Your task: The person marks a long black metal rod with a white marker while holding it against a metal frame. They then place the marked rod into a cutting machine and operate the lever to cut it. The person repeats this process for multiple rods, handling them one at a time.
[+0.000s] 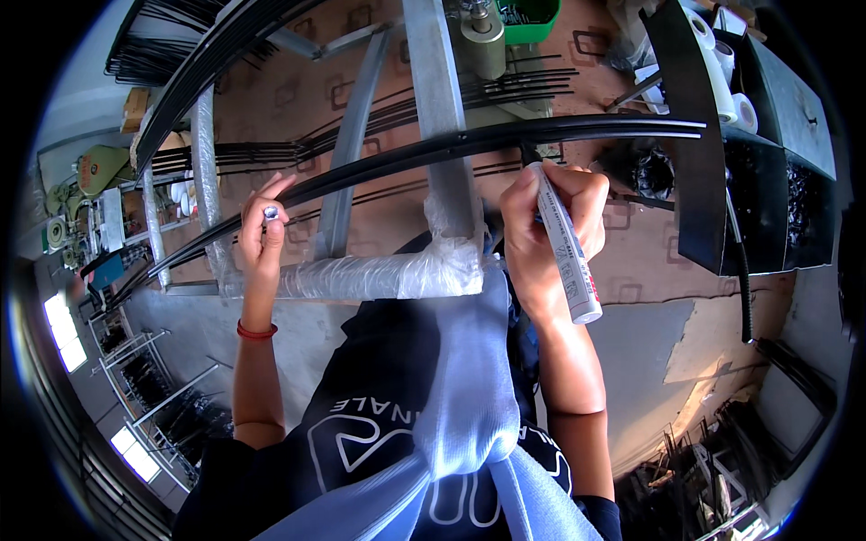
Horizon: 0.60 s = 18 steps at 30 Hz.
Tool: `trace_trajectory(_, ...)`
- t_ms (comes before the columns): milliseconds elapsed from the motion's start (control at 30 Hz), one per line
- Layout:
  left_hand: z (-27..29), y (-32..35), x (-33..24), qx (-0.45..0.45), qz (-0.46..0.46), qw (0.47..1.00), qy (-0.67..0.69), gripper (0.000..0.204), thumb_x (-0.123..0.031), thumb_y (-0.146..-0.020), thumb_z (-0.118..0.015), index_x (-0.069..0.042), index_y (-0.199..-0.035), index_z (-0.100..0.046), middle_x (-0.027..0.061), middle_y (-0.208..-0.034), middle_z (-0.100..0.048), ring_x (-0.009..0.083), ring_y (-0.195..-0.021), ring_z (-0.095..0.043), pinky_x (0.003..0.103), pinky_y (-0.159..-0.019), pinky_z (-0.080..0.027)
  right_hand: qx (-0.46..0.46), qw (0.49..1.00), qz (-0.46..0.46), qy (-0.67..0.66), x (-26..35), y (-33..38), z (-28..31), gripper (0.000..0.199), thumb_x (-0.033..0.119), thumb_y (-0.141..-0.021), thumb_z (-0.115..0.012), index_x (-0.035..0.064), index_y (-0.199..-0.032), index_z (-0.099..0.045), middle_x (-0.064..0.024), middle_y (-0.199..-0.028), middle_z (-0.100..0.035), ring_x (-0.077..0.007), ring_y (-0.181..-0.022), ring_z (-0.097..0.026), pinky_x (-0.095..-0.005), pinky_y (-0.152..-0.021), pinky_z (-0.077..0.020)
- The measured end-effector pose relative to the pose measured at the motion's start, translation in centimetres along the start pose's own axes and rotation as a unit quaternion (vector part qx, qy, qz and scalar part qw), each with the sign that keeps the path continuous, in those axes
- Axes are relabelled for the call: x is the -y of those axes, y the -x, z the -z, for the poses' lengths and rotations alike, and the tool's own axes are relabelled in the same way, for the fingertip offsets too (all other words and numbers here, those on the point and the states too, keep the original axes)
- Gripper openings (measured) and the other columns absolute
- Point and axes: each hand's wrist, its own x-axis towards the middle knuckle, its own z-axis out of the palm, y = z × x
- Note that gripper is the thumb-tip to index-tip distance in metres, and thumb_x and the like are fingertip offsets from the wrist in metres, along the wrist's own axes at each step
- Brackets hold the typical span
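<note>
My right hand grips a thick white marker pen like a pencil, its black tip end at the lower edge of the long black strips. Whether the tip touches them I cannot tell. The strips lie side by side across a metal frame. My left hand is closed around a small round hollow piece, which looks like the marker cap, with the opening facing up. Its fingertips are at the near edge of the strips, and contact is unclear.
Clear plastic film wraps the frame's near bar. Thin black rods lie beyond the strips. A green bin stands at the back beside a metal cylinder. At the right are a dark cabinet and white rolls.
</note>
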Motion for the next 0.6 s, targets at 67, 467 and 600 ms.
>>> trace_trajectory(67,-0.2,0.0,0.3,-0.003,0.0,1.0,0.005,0.03,-0.029,-0.091,-0.041,-0.005,-0.074,-0.046,0.0182,-0.114,-0.057,0.0291,-0.116,-0.045,0.038,-0.098,-0.028,0.004,1.0,-0.002,0.011,0.0,0.0,-0.1,0.021,0.013,-0.079,-0.065,0.0019,-0.083,-0.047,-0.0054,-0.061,-0.049,-0.0112,-0.048,-0.047,-0.0219,-0.05,-0.0409)
trace_trajectory(467,-0.2,0.0,0.1,-0.01,-0.003,1.0,0.001,0.032,-0.031,-0.091,-0.041,-0.004,-0.074,-0.047,0.017,-0.113,-0.057,0.0302,-0.116,-0.045,0.038,-0.098,-0.029,-0.028,0.998,-0.044,-0.029,0.9,-0.9,2.2,0.023,0.015,-0.084,-0.061,-0.0021,-0.084,-0.047,-0.0073,-0.071,-0.054,-0.008,-0.056,-0.055,-0.0188,-0.053,-0.0454)
trace_trajectory(600,-0.2,-0.2,-0.1,-0.008,-0.007,1.0,0.001,0.032,-0.031,-0.091,-0.042,-0.004,-0.074,-0.047,0.0168,-0.113,-0.058,0.0304,-0.115,-0.046,0.039,-0.098,-0.029,-0.065,0.988,-0.082,-0.11,1.1,-0.3,2.2,0.02,0.009,-0.075,-0.066,0.0029,-0.08,-0.048,-0.005,-0.062,-0.05,-0.0093,-0.05,-0.046,-0.021,-0.05,-0.0401)
